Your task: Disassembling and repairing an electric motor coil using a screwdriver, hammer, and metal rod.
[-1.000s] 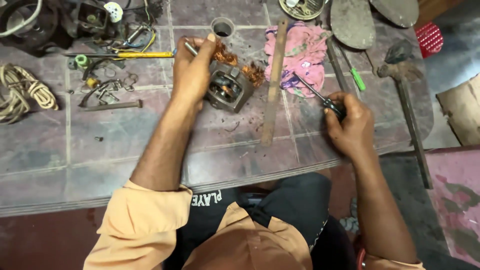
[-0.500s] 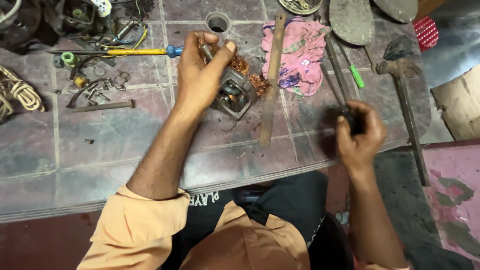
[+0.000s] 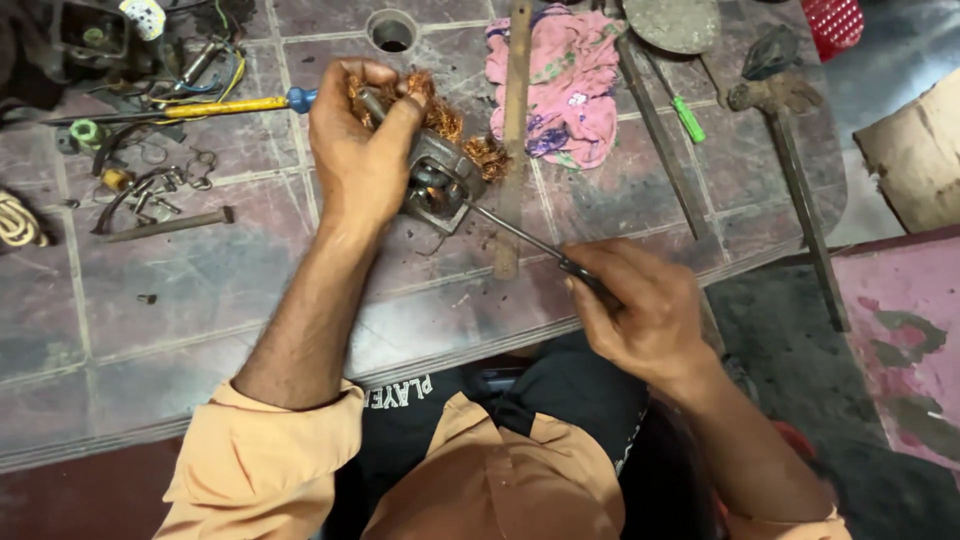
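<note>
On the far left of the tiled floor (image 3: 200, 300) lie loose metal parts (image 3: 150, 190) and a yellow tool (image 3: 225, 105), all untouched. The left hand (image 3: 360, 160) is closed around the motor stator (image 3: 440, 180), thumb and fingers clamped on its metal body, and it holds it tilted just above the floor, with torn copper wire (image 3: 440, 115) hanging out behind. Compared with one second ago, the stator is now turned so its opening faces the right side. The screwdriver (image 3: 520, 235) has also moved: before it was held apart, near the right edge of the floor, and now its tip is inside the stator opening. The right hand (image 3: 640, 310) is closed tight on the dark handle, closer to the body than before. So I judge that the prying at the winding is in progress, not only prepared. A wooden stick (image 3: 512, 130) and a pink cloth (image 3: 570, 80) lie just behind.
</note>
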